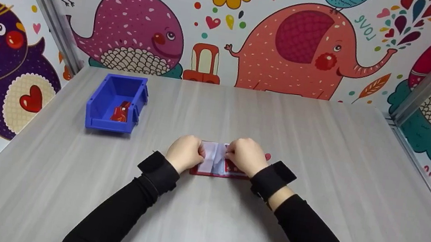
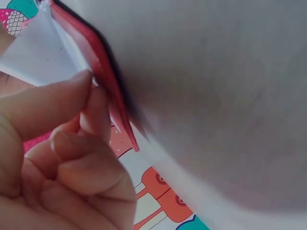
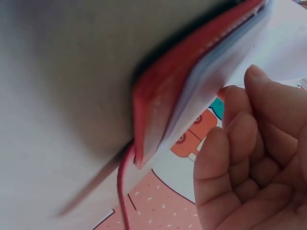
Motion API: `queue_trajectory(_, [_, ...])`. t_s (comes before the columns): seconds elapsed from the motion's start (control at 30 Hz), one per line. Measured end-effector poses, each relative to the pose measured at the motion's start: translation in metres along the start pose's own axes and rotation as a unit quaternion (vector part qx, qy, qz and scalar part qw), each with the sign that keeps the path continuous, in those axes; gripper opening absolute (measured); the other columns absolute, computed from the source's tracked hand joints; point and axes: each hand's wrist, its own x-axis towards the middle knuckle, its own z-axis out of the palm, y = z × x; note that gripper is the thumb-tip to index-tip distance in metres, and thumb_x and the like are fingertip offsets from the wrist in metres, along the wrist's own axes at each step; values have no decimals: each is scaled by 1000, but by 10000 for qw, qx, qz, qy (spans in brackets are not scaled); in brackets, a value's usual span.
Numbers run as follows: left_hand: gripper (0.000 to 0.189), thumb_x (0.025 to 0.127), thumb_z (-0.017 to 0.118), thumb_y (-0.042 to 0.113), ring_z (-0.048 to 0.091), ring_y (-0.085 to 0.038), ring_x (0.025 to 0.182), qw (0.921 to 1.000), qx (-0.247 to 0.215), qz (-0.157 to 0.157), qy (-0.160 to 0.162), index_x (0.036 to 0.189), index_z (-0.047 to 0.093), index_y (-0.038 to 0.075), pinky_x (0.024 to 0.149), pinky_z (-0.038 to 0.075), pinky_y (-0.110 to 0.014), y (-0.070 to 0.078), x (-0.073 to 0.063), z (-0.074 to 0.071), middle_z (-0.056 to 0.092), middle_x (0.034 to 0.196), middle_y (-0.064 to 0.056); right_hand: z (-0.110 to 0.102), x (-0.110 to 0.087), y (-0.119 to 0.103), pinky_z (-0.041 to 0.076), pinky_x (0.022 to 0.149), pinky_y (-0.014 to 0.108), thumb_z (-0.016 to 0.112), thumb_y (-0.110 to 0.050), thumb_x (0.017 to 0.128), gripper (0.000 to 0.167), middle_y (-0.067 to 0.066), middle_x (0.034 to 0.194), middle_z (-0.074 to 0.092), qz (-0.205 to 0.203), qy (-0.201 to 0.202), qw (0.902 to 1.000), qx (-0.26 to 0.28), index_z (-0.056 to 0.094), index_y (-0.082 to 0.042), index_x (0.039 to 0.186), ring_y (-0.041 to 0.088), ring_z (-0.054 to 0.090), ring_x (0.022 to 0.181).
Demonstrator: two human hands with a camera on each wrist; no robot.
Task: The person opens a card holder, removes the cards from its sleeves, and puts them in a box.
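Note:
A small red-covered booklet [image 1: 206, 167] lies spread on the table with pale, slightly glossy pages showing. At its left side my left hand [image 1: 186, 153] pinches the page edge between thumb and forefinger, seen close up in the left wrist view [image 2: 72, 143]. My right hand [image 1: 247, 157] is over the right half, thumb and forefinger pinching a page [image 3: 283, 40] lifted near the middle fold. Its other fingers curl loosely in the right wrist view. A red pattern shows on the right side, partly covered by that hand. A thin red cord [image 3: 121, 187] trails from the cover.
On the table's back left stands a blue plastic bin [image 1: 108, 125] with a small red item [image 1: 121, 111] inside. Cartoon-printed panels [image 1: 214, 21] enclose the back and sides, joined by metal posts [image 1: 50, 4]. Both wrists wear black straps [image 1: 271, 179].

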Motion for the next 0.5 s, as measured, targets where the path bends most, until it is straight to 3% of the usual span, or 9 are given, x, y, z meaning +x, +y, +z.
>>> queue_trajectory(0.2, [10,68,74,1,59,-21,63,10000,25,35,11,64,71,10,64,49,-36,-1,0,0,65,65,0,0,0,-2,51,64,39,80,-11,81,11,0,70,68,-67,185,9998,-52,74,-9,72,21,61,65])
queue_trajectory(0.5, [10,70,75,2,60,-22,64,10000,29,38,-31,65,72,10,65,49,-36,0,1,0,66,65,0,2,2,-4,48,60,38,81,-21,82,25,0,64,63,187,239,9995,-16,68,-9,64,16,52,58])
